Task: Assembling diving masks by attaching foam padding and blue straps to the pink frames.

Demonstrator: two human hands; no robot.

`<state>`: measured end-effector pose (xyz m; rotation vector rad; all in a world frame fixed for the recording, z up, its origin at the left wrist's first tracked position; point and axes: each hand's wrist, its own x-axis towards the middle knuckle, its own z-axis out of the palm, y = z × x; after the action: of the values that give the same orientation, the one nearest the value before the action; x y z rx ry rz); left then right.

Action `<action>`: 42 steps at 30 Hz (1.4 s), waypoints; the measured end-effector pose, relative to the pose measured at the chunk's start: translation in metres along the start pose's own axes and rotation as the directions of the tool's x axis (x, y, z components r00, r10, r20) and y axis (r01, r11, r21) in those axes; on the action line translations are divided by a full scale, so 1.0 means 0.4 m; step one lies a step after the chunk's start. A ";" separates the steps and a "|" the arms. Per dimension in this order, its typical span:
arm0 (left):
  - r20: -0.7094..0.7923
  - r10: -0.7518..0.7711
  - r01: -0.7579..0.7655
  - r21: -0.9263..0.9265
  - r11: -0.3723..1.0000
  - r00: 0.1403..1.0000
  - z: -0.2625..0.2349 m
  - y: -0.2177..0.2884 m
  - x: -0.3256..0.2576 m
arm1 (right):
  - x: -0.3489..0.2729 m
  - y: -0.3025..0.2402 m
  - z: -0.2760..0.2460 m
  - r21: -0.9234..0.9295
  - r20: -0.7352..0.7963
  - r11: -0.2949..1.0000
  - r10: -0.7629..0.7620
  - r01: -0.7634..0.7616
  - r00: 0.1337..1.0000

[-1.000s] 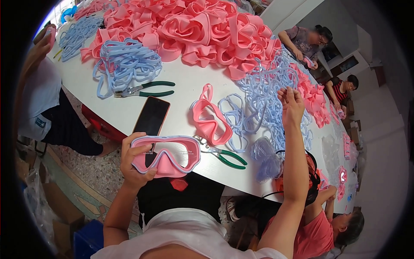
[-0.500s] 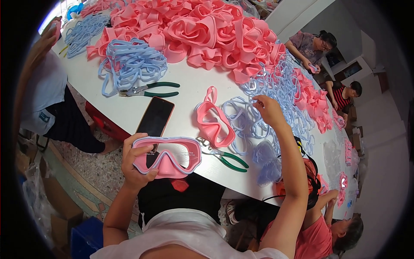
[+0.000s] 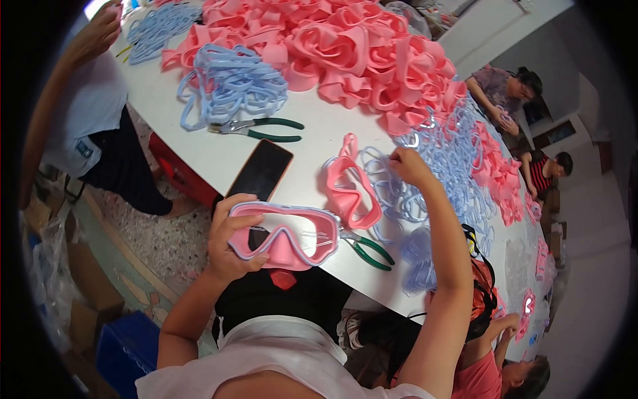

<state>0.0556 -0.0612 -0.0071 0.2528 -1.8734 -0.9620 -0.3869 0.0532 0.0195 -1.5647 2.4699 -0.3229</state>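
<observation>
In my left hand (image 3: 229, 233) is a pink diving mask (image 3: 282, 249) with a pale blue rim and clear lens, gripped by its left side above my lap. My right hand (image 3: 411, 166) reaches over pale blue loop frames (image 3: 458, 159), its fingers curled together at the pile's near-left edge. Whatever those fingertips hold, if anything, is hidden. Between my hands lies a pink mask skirt (image 3: 359, 213) without a blue rim. Green-handled pliers (image 3: 372, 251) lie just below it, their jaws partly behind the held mask. A bluish see-through stack (image 3: 417, 259) rests nearer me, below my right wrist.
A black phone (image 3: 262, 169) and second pliers (image 3: 276, 136) lie ahead. Beyond are blue frames (image 3: 232, 80) and a large heap of pink skirts (image 3: 332, 50). An orange and black bag (image 3: 484, 286) sits beside my right forearm. Co-workers are at left and along the right side.
The whole view has shifted, so the table's things sit further right. Against them, my right hand has moved left, closer to the loose pink skirt. My left hand still grips the mask.
</observation>
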 end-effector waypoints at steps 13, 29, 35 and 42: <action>-0.016 0.285 -0.285 0.007 0.959 0.959 0.104 -0.012 0.018 | -0.260 -0.553 -0.110 0.147 -0.165 0.768 -0.603 0.624 0.781; 0.014 0.564 -0.560 0.150 0.815 0.826 0.113 -0.001 0.000 | -0.304 -0.538 -0.090 0.259 -0.047 0.719 -0.658 0.645 0.752; 0.215 0.238 -0.251 0.034 0.968 0.947 0.049 0.092 0.063 | -0.335 -0.531 -0.087 0.056 -0.100 0.759 -0.642 0.649 0.760; 0.384 -0.036 0.031 0.019 0.999 0.923 0.064 0.119 0.090 | -0.351 -0.529 -0.063 0.047 -0.082 0.763 -0.640 0.644 0.764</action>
<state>0.0268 -0.0362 0.0454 0.1069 -2.2389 -1.0815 -0.1525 0.0943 0.1117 -2.3617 1.8332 -0.5568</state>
